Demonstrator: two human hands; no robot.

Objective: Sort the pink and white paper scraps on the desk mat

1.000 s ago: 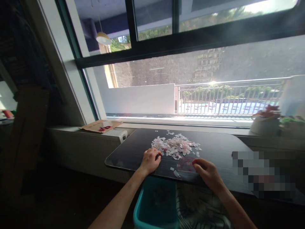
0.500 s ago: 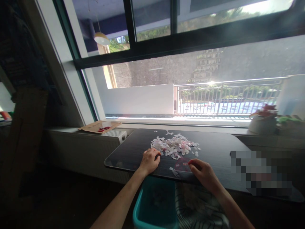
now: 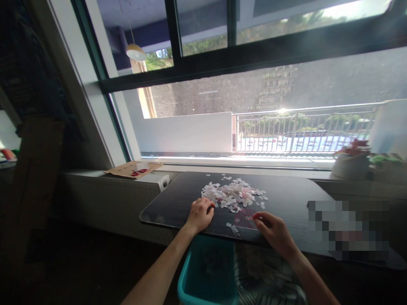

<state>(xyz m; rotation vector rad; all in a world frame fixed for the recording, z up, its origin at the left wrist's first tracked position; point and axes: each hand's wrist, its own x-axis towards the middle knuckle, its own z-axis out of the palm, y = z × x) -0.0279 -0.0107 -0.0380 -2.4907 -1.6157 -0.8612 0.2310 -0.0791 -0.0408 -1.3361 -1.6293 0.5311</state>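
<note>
Teal bin [image 3: 208, 271] below tbl [image 3: 171, 207] edge. Our R hand [image 3: 275, 231] pinches clear pink sheet [image 3: 244, 219] on tbl, loose scraps [image 3: 234, 230] close by. Our L hand [image 3: 200, 214] curled by paper-scrap pile [image 3: 232, 195]; can't tell if holding. Beyond: scissors [image 3: 135, 173], potted plant [image 3: 349, 165].

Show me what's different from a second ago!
The right hand, fingertips at the edge of the pink see-through piece, has slid slightly left, and the piece moved with it. I see nothing newly grabbed or let go. The left hand, paper scraps and teal bin look the same.
</note>
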